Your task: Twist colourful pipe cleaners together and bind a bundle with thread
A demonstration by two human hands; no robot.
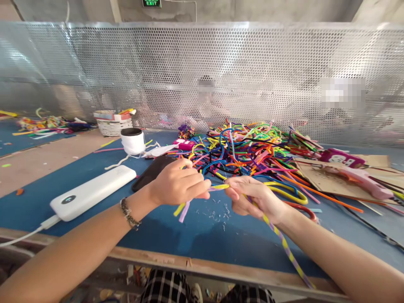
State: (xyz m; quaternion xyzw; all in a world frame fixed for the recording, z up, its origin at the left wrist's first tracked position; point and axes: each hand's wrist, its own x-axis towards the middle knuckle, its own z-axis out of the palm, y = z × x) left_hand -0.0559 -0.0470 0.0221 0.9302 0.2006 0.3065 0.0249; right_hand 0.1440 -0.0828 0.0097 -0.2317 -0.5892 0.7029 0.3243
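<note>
Both forearms [78, 250] lead to left hand [179, 182] and right hand [252, 195], each closed on the yellow-lilac twist [288, 250], which slants toward lower right.

"What stands at the back?"
"A mesh screen [158, 63], across the upper frame."
"And on the tabletop [202, 240]?"
"A heap of stems [246, 147], right of centre; before it, the left hand [183, 181] and right hand [252, 195], a strand [221, 187] between them."
"Far right?"
"A glue gun [362, 181] on cardboard [311, 174]."
"Left?"
"A power bank [94, 192], a phone [153, 172] right of it, a spool [132, 145] behind both."
</note>
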